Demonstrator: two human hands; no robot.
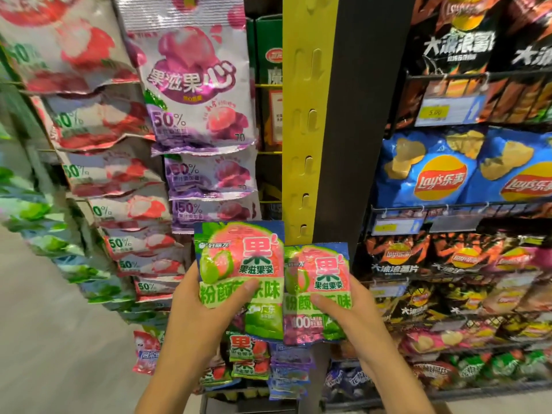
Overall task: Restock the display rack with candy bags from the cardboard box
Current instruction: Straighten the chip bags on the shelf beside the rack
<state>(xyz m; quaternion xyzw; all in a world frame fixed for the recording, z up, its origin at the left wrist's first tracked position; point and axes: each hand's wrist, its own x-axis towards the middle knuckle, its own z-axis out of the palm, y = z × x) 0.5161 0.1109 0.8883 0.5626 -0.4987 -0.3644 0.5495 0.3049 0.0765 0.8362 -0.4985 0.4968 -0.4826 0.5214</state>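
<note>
My left hand [203, 312] grips a green-and-pink candy bag [242, 258], thumb across its front. Beside it, my right hand [349, 312] holds a second matching candy bag [318, 273] the same way. Both bags are upright and side by side in front of the display rack [307, 130], whose yellow slotted post rises just above them. Purple candy bags [197, 94] hang in a column above the left bag, with red-and-white ones [119, 174] further left. More green-and-pink bags [246, 351] hang low, below my hands. The cardboard box is out of view.
A wire shelf unit at the right holds blue chip bags [430, 171] and black chip bags [454, 34], with price tags [445, 110] on the rails. Grey floor [59, 339] shows at the lower left. Green packets [38, 216] hang at the far left edge.
</note>
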